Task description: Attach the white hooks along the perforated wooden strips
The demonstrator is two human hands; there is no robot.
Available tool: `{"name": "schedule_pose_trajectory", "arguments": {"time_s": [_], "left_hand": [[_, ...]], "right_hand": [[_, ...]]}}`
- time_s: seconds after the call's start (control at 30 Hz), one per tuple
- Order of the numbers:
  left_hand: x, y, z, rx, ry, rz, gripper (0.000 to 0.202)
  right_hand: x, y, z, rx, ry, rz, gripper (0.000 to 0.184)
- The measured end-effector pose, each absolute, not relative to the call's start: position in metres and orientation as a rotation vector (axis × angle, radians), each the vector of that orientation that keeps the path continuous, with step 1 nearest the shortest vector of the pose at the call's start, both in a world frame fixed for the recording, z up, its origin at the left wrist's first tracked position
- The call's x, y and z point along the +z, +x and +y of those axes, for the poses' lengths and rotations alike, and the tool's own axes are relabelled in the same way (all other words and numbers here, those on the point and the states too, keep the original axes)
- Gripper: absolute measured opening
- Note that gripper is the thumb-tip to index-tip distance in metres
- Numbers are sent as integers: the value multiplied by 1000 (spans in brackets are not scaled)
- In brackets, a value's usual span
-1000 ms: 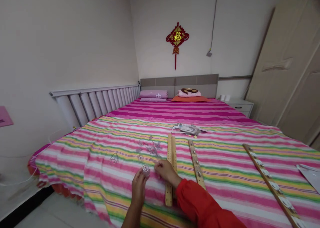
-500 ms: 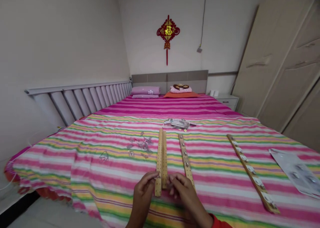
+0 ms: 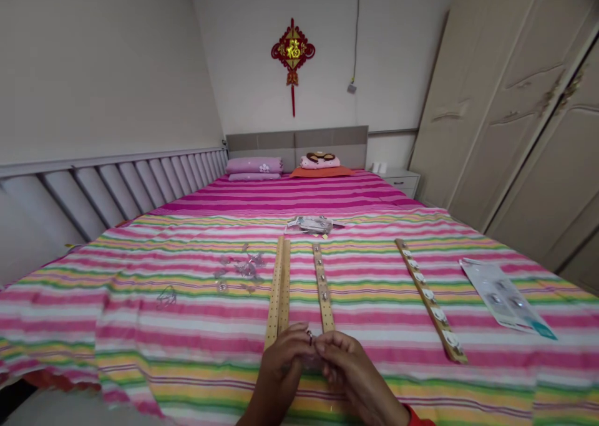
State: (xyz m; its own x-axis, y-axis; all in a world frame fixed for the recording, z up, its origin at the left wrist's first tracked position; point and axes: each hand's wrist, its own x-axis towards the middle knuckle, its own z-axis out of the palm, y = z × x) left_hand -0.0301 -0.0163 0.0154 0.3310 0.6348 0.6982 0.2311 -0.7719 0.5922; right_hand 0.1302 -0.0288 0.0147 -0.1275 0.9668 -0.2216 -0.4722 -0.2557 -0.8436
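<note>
My left hand (image 3: 282, 363) and my right hand (image 3: 345, 365) meet low in the middle, fingers pinched together around a small clear piece with a metal ring (image 3: 309, 337). They hover just in front of the near ends of a pair of perforated wooden strips (image 3: 279, 289) and a single strip with metal studs (image 3: 322, 289). All lie lengthwise on the striped bedspread (image 3: 140, 289). A scatter of small clear pieces (image 3: 241, 267) lies left of the strips.
A third wooden strip with white round fittings (image 3: 428, 298) lies to the right, with a plastic packet (image 3: 505, 298) beyond it. A crumpled packet (image 3: 311, 224) sits farther up the bed. Pillows (image 3: 255, 166), a nightstand (image 3: 397, 179) and a wardrobe (image 3: 515, 114) stand behind.
The view swung right, so the bed shifted left. My hands left the clear pieces at the left and came together at the strips' near ends, now pinched on the small piece.
</note>
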Motion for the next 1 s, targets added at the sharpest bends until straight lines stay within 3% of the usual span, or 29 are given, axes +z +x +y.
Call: {"name": "schedule_pose_trajectory", "arguments": {"time_s": [0.3, 0.43, 0.57, 0.73, 1.0], "left_hand": [[7, -14, -12, 1404, 2427, 1124, 45], [4, -9, -10, 1414, 2395, 1114, 52], [4, -4, -14, 1356, 2363, 1015, 47], [4, 5, -15, 1407, 1844, 1166, 25], [-6, 25, 3, 1176, 1176, 1128, 31]], "right_hand": [[2, 146, -24, 1544, -1025, -678, 43], [-1, 152, -21, 1488, -1001, -714, 54], [2, 157, -22, 1433, -1014, -737, 53], [6, 163, -27, 1233, -1063, -820, 48], [-8, 168, -13, 1234, -1081, -843, 48]]}}
